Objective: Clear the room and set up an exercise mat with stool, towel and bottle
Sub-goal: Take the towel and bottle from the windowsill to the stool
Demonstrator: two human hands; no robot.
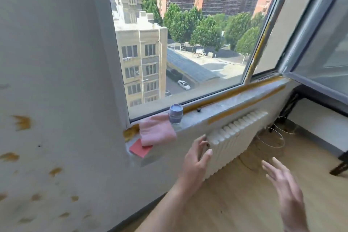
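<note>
A folded pink towel (157, 130) lies at the left end of the window sill (235, 100). Right beside it stands a bottle (176, 114) with a blue-grey lid, touching the towel's upper right corner. My left hand (195, 160) is raised below the sill, fingers apart and empty, a short way under and right of the towel. Lower right, my right hand (284, 184) hovers over the floor, blurred, with spread fingers and nothing in it. No mat or stool is in view.
A red pad (140, 149) peeks from under the towel. A white radiator (233, 137) hangs under the sill, loose wire (271, 137) beside it. An open window sash (320, 73) juts in at the right above a dark table frame (339, 167). Wooden floor (235, 203) lies below.
</note>
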